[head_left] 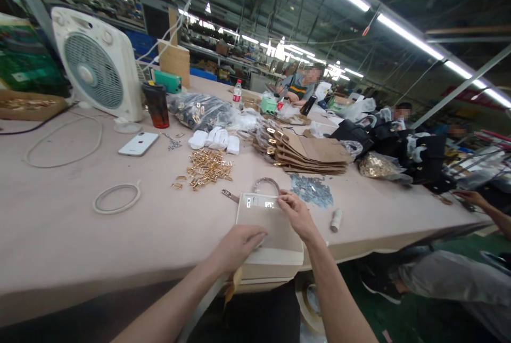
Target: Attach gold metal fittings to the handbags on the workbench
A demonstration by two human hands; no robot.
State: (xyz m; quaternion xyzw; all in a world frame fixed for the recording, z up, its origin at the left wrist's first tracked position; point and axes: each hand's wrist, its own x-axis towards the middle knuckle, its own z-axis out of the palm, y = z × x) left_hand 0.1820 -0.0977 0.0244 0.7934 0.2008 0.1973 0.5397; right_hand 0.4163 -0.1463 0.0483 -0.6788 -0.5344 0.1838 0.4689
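A flat beige bag panel with pale edges lies at the table's front edge before me. From its top rises a curved brown handle, and a short strap with a metal buckle sticks out at its upper left. My right hand is closed, its fingertips pinching the panel's upper right corner beside the handle's end. Over the panel's lower left, my left hand has its fingers curled under and its thumb stretched along them; a small pale bit shows at the fingertips, too unclear to name.
Gold buckles lie heaped beyond the panel, with grey flat pieces to the right. Behind are stacked brown panels. A tape roll, phone, drink cup and fan stand left. A white roll lies right; co-workers sit beyond.
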